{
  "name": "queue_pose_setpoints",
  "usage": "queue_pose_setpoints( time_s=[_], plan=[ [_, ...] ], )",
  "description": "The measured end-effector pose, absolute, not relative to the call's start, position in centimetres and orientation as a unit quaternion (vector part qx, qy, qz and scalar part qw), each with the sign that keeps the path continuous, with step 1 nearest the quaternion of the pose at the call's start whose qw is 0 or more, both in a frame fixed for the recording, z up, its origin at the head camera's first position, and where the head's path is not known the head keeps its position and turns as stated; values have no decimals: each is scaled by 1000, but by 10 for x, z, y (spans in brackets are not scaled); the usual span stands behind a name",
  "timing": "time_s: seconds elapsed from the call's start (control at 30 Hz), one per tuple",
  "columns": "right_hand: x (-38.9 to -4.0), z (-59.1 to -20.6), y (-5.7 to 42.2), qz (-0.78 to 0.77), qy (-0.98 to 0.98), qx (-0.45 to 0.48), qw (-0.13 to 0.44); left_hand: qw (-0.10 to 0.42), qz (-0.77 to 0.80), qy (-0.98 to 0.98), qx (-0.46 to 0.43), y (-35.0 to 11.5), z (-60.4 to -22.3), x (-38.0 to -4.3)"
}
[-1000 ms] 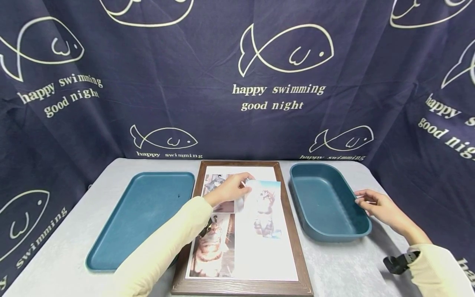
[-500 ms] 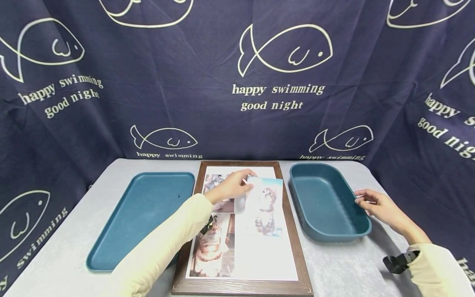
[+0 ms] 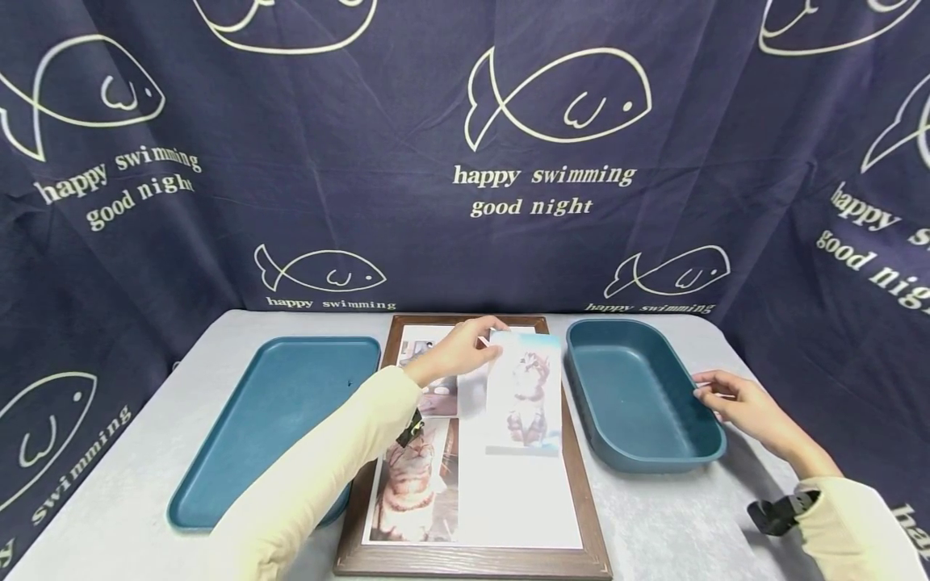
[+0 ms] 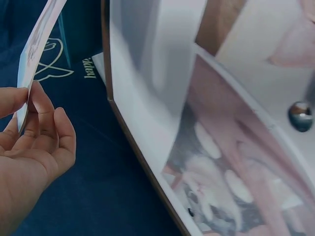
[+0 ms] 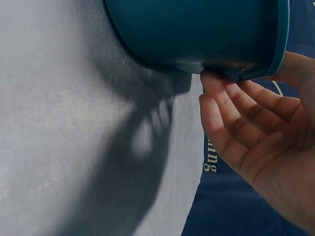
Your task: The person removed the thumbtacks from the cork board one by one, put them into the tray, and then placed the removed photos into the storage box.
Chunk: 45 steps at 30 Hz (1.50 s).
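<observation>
The kitten photo is held above the framed board, toward its one o'clock. The left hand pinches only its left edge, so the free side could, I think, bend or be set crooked. If the wrist sinks, it may disturb the cat photo below. At three o'clock, the right hand holds the deep bin by its rim; pulling could tilt it.
</observation>
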State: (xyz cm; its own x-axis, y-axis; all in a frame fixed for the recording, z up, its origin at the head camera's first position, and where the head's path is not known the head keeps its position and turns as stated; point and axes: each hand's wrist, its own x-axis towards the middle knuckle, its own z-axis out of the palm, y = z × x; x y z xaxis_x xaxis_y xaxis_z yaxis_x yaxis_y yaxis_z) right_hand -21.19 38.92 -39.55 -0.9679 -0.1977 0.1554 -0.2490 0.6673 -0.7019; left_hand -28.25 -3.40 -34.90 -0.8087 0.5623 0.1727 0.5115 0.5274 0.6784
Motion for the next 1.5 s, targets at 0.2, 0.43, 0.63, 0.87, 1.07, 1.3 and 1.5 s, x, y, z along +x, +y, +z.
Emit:
queue_pose_setpoints(
  time_s=[0.2,0.43,0.63,0.87,1.07,1.3,1.5],
  plan=[
    [-212,-395,389,389,-913,119,29,39,372,870,322,-28,-341,-285],
    [-213,-398,388,399,-910,114,17,45,399,854,330,-18,-331,-284],
    [-213,-397,389,395,-912,111,17,39,395,856,330,-10,-326,-286],
    [-213,-396,388,393,-913,112,17,25,389,857,337,1,-321,-286],
    [-213,-396,389,393,-913,109,16,12,387,857,340,13,-317,-285],
    [-213,-396,390,396,-912,105,13,32,413,853,319,28,-318,-284],
    [-213,-399,392,402,-908,112,20,24,438,849,293,44,-326,-287]
  ],
)
